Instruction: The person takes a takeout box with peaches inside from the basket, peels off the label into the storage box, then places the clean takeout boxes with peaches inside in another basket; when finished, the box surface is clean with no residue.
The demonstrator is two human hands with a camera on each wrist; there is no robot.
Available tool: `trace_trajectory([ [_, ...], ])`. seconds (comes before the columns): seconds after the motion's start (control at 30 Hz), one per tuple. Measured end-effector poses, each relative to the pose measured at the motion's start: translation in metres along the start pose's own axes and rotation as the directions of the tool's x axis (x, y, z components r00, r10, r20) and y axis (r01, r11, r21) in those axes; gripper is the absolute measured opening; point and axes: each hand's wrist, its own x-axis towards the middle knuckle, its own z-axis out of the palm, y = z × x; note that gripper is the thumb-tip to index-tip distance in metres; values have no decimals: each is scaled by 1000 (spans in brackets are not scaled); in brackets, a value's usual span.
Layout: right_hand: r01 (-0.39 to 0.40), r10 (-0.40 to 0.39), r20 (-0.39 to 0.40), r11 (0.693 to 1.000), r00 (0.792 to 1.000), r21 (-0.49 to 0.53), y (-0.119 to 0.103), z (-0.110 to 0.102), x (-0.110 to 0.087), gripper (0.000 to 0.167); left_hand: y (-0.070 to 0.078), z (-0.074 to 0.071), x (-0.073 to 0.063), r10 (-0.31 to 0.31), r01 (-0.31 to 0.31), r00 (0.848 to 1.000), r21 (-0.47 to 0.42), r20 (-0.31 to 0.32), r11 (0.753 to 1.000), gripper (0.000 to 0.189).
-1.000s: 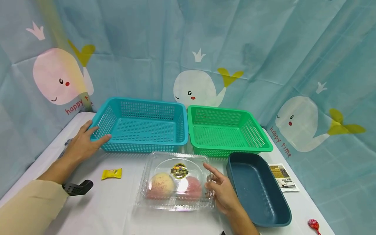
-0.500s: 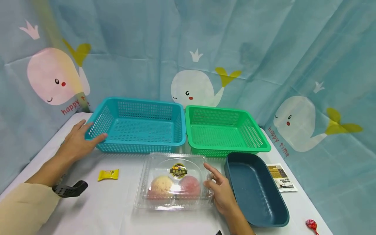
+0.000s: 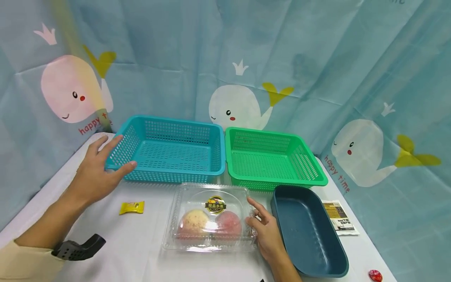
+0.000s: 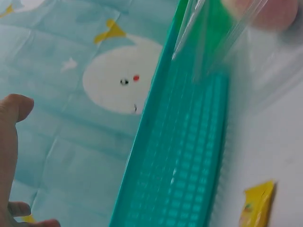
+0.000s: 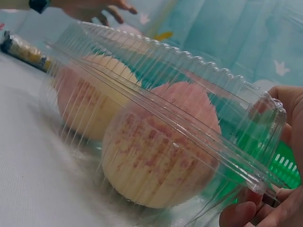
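Observation:
A clear plastic clamshell fruit box (image 3: 192, 195) with a dark and gold label lies on the white table. Through its lid show two peaches, one mostly yellow (image 3: 193, 222) and one pink (image 3: 229, 224). My right hand (image 3: 269, 237) grips the box's right end, fingers and thumb at its rim in the right wrist view. Fingers spread and holding nothing, my left hand (image 3: 93, 176) hovers at the left end of a blue mesh basket (image 3: 169, 175), overlapping its rim in the head view. Only part of that hand shows in the left wrist view.
Beside the blue basket stands a green mesh basket (image 3: 276, 183). A dark blue tub (image 3: 310, 239) is close to my right hand. A yellow wrapped snack (image 3: 132, 207) lies left of the box. Further right are a printed packet (image 3: 340, 217) and a red candy (image 3: 375, 275).
My left hand has drawn back slightly from the blue basket's left end and looks larger, its fingers still spread. The right hand and the fruit box have stayed in place.

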Motion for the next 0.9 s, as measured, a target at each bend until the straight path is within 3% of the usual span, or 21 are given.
trace_trajectory([
  [0.27, 9, -10, -15, 1000, 1000, -29, 2, -2, -1, 53, 24, 8, -25, 80, -84, 996, -125, -31, 989, 80],
  [0.37, 12, -12, -17, 999, 1000, -38, 1, -2, -1, 53, 31, 10, -32, 95, -95, 995, -179, -14, 979, 80],
  [0.57, 15, -16, -24, 999, 1000, -47, 2, -3, -1, 53, 41, 19, -43, 90, -77, 995, -238, 44, 968, 79],
  [0.9, 22, -22, -18, 999, 1000, -34, 4, -1, -1, 55, 43, 43, -57, 72, -40, 992, -284, 106, 958, 80],
])
